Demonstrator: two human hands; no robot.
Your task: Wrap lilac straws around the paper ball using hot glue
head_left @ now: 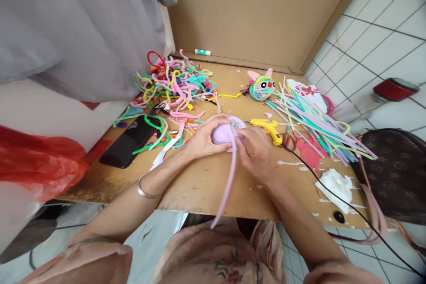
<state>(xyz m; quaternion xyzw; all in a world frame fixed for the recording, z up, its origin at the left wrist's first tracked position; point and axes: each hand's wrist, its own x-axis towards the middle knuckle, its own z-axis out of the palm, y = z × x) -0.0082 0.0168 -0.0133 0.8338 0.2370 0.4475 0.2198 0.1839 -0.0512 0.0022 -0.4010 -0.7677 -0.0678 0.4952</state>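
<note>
Sleeves [96,264], hands [204,140] [258,153], lilac coil [221,135], monogrammed bag [392,173]

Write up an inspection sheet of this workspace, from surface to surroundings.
Surface: brown table, pale smears at right, dark scuffing at front left.
Job's things: lilac wound ball, strand hanging past the table's front edge.
Clutter: tangled coloured stems, phone, straight stems, crumpled white tissue.
Hands: left hand grips the ball; right hand touches its right side.
Cables: black cable runs from yellow glue gun, across the tissue.
Surroundings: tiled wall, grey cloth, brown patterned bag.
</note>
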